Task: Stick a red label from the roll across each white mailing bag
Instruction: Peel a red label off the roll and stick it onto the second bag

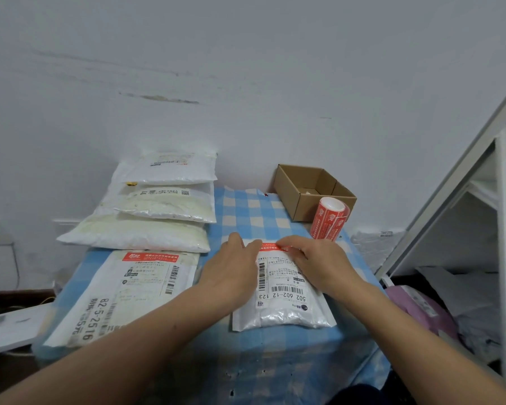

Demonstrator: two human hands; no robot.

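Plain white wall, small table under a blue-and-white checked cloth (pixel 246 209). The small white plastic mailing bag (pixel 284 305) lies right in front of the person, long axis pointing away toward the wall. The red label strip (pixel 270 247) runs crossways along the bag's far edge, so left-to-right between the hands.

The left hand (pixel 231 270) lies flat with fingers straight, pressing the label's left end and the bag. The right hand (pixel 316 264) has bent fingertips on the right end, and honestly I can't tell if it's pinching or just pressing. My guess is the next move is smoothing outward along the strip, and both hands are equally close.

The red roll of labels (pixel 329 219) stands just past the bag on the right, nearer the right hand, against an open brown cardboard box (pixel 310 191).

On the left there's a big flat white mailing bag (pixel 123 293) with its own red label on it. Behind that is a stack of puffy white bags (pixel 158 211) with no red visible. Nothing blocks the hands.
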